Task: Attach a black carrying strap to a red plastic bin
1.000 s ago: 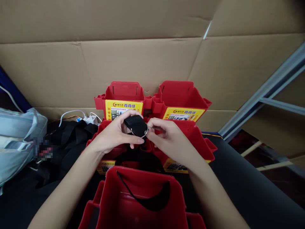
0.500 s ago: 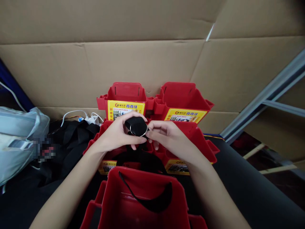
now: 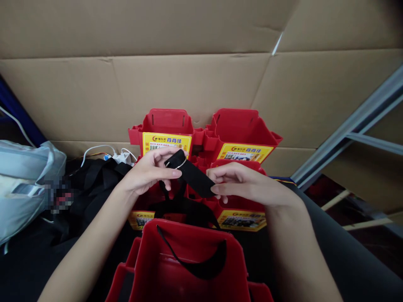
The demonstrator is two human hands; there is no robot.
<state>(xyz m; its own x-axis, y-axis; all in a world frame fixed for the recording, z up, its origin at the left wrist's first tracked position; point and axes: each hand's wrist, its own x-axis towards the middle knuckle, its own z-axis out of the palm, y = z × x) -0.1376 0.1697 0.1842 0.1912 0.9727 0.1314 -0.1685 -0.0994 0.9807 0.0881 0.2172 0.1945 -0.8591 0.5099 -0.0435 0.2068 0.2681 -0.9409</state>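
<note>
A black webbing strap (image 3: 197, 179) stretches between my two hands, passing through a thin metal ring (image 3: 181, 162). My left hand (image 3: 154, 170) pinches the strap at the ring, thumb in front. Farther right, my right hand (image 3: 237, 180) grips the strap's lower end between thumb and fingers. Below them, in the foreground, stands a red plastic tool bucket (image 3: 189, 251) with side pockets. Another length of black strap (image 3: 204, 266) hangs inside it from two slots in its wall. More black strap lies looped just behind this bucket.
Several more red buckets (image 3: 241, 126) with yellow labels stand in rows behind my hands, against a cardboard wall (image 3: 189, 88). On the left are a pale blue bag (image 3: 25, 184), a heap of black straps (image 3: 100, 176) and a white plug (image 3: 122, 157). A metal frame (image 3: 352, 126) rises at right.
My right hand has moved right, drawing the strap end out through the ring, so a longer stretch shows between my hands. My left hand has shifted slightly left, and the ring has tilted.
</note>
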